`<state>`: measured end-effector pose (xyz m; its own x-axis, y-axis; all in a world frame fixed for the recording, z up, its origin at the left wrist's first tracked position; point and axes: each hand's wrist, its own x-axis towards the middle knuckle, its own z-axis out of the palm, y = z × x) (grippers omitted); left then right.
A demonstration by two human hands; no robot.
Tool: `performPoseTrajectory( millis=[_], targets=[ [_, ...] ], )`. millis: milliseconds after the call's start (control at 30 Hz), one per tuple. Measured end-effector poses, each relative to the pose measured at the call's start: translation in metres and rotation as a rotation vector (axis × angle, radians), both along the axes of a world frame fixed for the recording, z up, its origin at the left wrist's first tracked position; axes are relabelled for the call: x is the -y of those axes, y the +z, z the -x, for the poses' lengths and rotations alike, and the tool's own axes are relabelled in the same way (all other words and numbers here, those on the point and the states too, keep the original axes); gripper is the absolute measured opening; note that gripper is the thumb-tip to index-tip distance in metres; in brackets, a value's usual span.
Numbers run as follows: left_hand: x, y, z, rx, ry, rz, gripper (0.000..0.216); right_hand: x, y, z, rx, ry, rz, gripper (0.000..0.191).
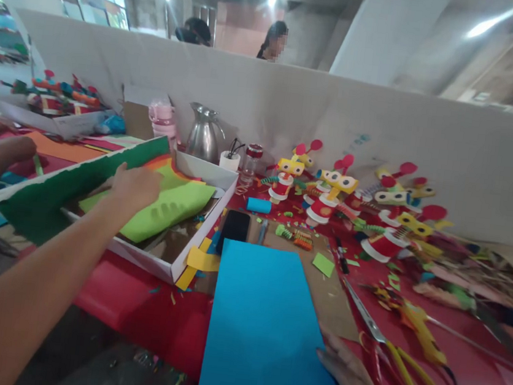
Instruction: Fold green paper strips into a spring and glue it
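My left hand (135, 192) reaches into a white cardboard box (224, 210), with its fingers curled at a bent lime green sheet (166, 210); the fingertips are hidden. An orange edge shows behind that sheet. Down at the front, my right hand (353, 376) grips the right edge of a large blue sheet (265, 317), thumb on top and the other fingers out of sight underneath. Along the box's left side leans a dark green panel (43, 196). Yellow strips (202, 259) lie between the box and the blue sheet.
Scissors (374, 323) and a yellow glue gun (421, 329) lie at the right. Several paper robot figures (329, 204) stand behind, near a phone (235, 226). A steel jug (204, 134) and glass jar (251, 164) line the partition. Another person's hand (3, 157) is at the left.
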<state>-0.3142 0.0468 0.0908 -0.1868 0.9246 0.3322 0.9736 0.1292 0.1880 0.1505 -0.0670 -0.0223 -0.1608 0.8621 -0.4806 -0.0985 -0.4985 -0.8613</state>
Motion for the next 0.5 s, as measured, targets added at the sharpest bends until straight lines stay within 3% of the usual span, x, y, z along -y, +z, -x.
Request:
performPoseTrajectory(
  millis=[100,167,233,267,367,500],
  targets=[
    [0.023,0.015,-0.053,-0.011,-0.046,-0.004,0.036,0.004,-0.006,-0.003,0.024,0.05,-0.073,0.072],
    [0.048,0.01,-0.095,0.101,-0.292,-0.139,0.034,0.005,-0.011,-0.007,0.1,0.072,-0.15,0.067],
    [0.077,-0.01,-0.136,0.224,-0.582,-0.14,0.027,0.008,-0.015,-0.013,0.247,0.086,-0.25,0.058],
    [0.091,-0.024,-0.153,0.259,-0.664,-0.116,0.025,0.01,-0.017,-0.017,0.327,0.098,-0.293,0.053],
    [0.129,-0.069,-0.189,0.23,-0.713,-0.108,0.026,0.018,-0.018,-0.029,0.504,0.158,-0.369,0.047],
    [0.168,-0.115,-0.2,0.167,-0.669,-0.031,0.034,0.03,-0.014,-0.04,0.586,0.193,-0.425,0.045]
  ],
)
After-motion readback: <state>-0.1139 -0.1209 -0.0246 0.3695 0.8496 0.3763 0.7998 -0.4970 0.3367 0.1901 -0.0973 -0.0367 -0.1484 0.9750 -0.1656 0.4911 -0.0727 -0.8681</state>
